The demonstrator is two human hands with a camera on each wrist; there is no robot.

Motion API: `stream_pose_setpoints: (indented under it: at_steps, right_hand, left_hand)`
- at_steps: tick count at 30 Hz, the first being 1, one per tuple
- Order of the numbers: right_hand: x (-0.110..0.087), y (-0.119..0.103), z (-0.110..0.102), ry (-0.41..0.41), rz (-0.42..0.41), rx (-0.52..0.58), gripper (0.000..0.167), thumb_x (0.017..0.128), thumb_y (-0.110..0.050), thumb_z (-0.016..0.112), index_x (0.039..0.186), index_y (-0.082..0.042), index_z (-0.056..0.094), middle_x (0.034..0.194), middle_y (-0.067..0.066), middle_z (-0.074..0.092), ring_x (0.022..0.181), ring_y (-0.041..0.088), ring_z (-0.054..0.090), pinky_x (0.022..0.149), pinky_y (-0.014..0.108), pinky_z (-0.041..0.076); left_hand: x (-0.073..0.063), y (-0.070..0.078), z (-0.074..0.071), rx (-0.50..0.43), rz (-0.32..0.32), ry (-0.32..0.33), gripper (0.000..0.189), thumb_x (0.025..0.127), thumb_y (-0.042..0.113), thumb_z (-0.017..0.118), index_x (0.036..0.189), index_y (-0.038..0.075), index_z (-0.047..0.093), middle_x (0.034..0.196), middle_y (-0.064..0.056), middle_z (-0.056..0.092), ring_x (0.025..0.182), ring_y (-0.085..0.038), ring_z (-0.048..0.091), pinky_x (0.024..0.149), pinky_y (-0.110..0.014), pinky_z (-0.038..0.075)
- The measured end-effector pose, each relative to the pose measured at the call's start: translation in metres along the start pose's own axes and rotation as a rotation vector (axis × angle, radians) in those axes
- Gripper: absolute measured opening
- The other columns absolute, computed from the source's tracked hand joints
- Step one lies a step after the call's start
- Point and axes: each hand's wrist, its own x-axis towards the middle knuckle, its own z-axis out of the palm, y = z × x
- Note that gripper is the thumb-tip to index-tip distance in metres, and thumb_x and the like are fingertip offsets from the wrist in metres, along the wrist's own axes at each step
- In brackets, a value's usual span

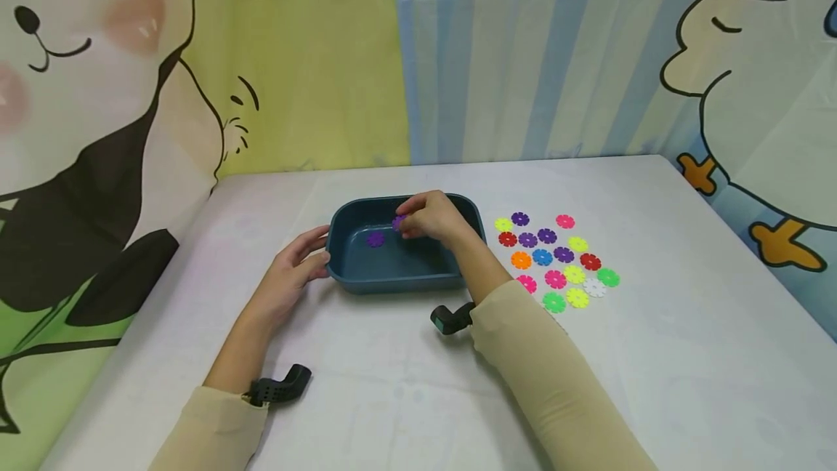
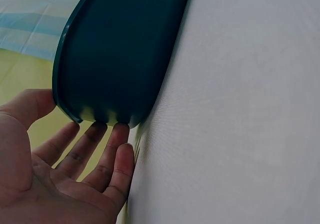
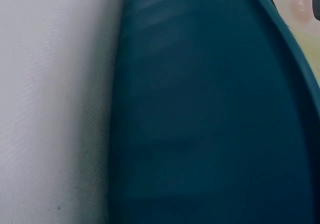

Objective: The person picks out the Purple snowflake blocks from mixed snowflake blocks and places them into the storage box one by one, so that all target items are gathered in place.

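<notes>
A dark blue rectangular plastic basin [image 1: 395, 285] stands on the white-covered table. My left hand [image 1: 288, 275] is at its left end; in the left wrist view the fingertips [image 2: 120, 129] touch the end wall, fingers nearly straight, with the thumb at the rim. Over the inside of the basin, my right hand [image 1: 433, 218] pinches a purple flower-shaped plastic disc [image 1: 397, 222] between thumb and fingers. Another purple disc [image 1: 375, 239] lies on the basin floor. In the right wrist view the basin's outer wall [image 3: 200, 109] fills most of the picture and the right hand is out of sight.
Right of the basin, several loose flower-shaped discs lie spread flat, among them a blue disc [image 1: 542, 257], an orange disc [image 1: 521, 260] and a white disc [image 1: 594, 287]. The right forearm's sleeve [image 1: 556, 376] passes close beside them. Printed curtains [image 1: 314, 57] hang behind the table [image 1: 366, 391].
</notes>
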Motion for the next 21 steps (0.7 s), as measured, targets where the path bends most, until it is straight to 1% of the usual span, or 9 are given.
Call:
stream_pose_setpoints:
  at_steps: [8, 12, 13, 16, 18, 21]
  right_hand:
    - [0.0042, 0.0041, 0.0013, -0.022, 0.075, -0.051, 0.034, 0.089, 0.014, 0.066, 0.123, 0.010, 0.067, 0.098, 0.013, 0.064, 0.076, 0.018, 0.068, 0.092, 0.042, 0.061]
    - [0.0052, 0.0054, 0.0026, -0.014, 0.088, -0.117, 0.037, 0.087, 0.012, 0.069, 0.125, 0.009, 0.067, 0.103, 0.015, 0.065, 0.078, 0.018, 0.068, 0.089, 0.038, 0.062]
    - [0.0055, 0.0056, 0.0029, -0.013, 0.090, -0.139, 0.039, 0.087, 0.012, 0.069, 0.125, 0.008, 0.068, 0.106, 0.015, 0.066, 0.080, 0.018, 0.068, 0.088, 0.037, 0.062]
    - [0.0070, 0.0067, 0.0035, -0.005, 0.079, -0.253, 0.041, 0.085, 0.008, 0.072, 0.126, 0.004, 0.069, 0.116, 0.016, 0.067, 0.089, 0.019, 0.067, 0.086, 0.033, 0.061]
    - [0.0076, 0.0072, 0.0038, -0.001, 0.068, -0.329, 0.042, 0.085, 0.006, 0.073, 0.126, 0.002, 0.070, 0.122, 0.016, 0.068, 0.095, 0.021, 0.066, 0.088, 0.033, 0.060]
    - [0.0080, 0.0074, 0.0044, 0.016, 0.054, -0.426, 0.042, 0.084, 0.003, 0.075, 0.125, -0.001, 0.072, 0.125, 0.015, 0.068, 0.101, 0.023, 0.064, 0.090, 0.035, 0.058]
  left_hand:
    - [0.0004, -0.0005, 0.0005, 0.006, 0.001, 0.005, 0.056, 0.107, 0.026, 0.056, 0.160, 0.016, 0.039, 0.158, -0.015, 0.046, 0.115, -0.010, 0.063, 0.094, -0.022, 0.056]
    - [0.0007, -0.0005, 0.0008, 0.006, -0.004, 0.007, 0.056, 0.107, 0.025, 0.056, 0.160, 0.016, 0.039, 0.158, -0.015, 0.046, 0.116, -0.012, 0.063, 0.093, -0.022, 0.056]
    - [0.0007, -0.0004, 0.0008, 0.005, -0.004, 0.007, 0.056, 0.107, 0.025, 0.056, 0.160, 0.016, 0.039, 0.158, -0.015, 0.046, 0.116, -0.012, 0.063, 0.093, -0.021, 0.056]
    - [0.0004, 0.0003, 0.0009, 0.004, -0.005, 0.008, 0.055, 0.107, 0.024, 0.055, 0.160, 0.015, 0.039, 0.158, -0.015, 0.046, 0.116, -0.013, 0.063, 0.092, -0.021, 0.056]
    - [0.0002, 0.0012, 0.0011, 0.006, -0.006, 0.008, 0.056, 0.107, 0.024, 0.055, 0.160, 0.015, 0.039, 0.158, -0.015, 0.046, 0.116, -0.013, 0.063, 0.092, -0.021, 0.056]
    - [-0.0002, 0.0022, 0.0015, 0.010, -0.009, 0.009, 0.056, 0.107, 0.025, 0.055, 0.160, 0.015, 0.039, 0.158, -0.015, 0.046, 0.115, -0.012, 0.063, 0.092, -0.021, 0.056]
